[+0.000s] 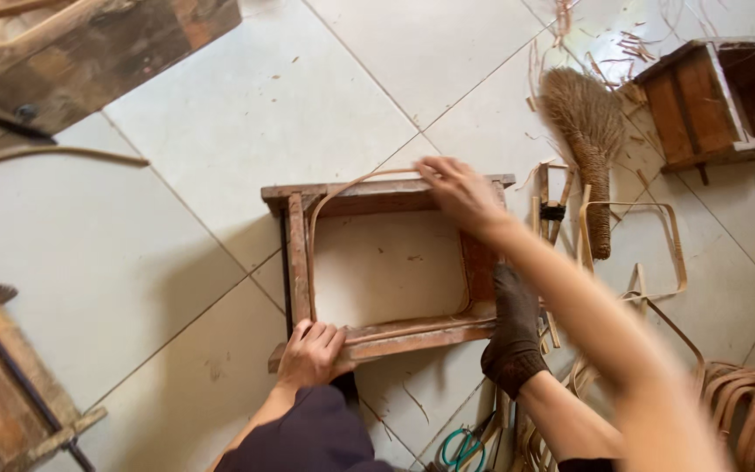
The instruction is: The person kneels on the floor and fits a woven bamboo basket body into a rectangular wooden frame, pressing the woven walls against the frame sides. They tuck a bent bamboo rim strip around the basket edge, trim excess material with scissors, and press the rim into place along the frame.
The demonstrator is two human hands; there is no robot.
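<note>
Both hands work at a rectangular wooden frame (386,262) lying flat on the pale tiled floor (246,114), seen from the head camera. Left hand (312,350) rests closed over the frame's near rail at its left corner, fingers curled on top, pinning it down. Right hand (458,192) reaches across to the far rail, fingers spread and pressing a thin cane strip (342,188) that curves along the inside of the frame from the far rail down the left side. A foot in a dark sock (512,332) braces the frame's right side. Judged from this, the step in hand is seating the strip into the frame as a bending form; the next move likely calls for firm pressure into the far right corner while the frame is held from sliding. Inside the frame only bare tile shows. To the right lie a bristle brush (589,131), bent cane loops (648,253), and a wooden box (727,96) whose contents cannot be told. Green-handled scissors (463,446) lie near the bottom edge.
</note>
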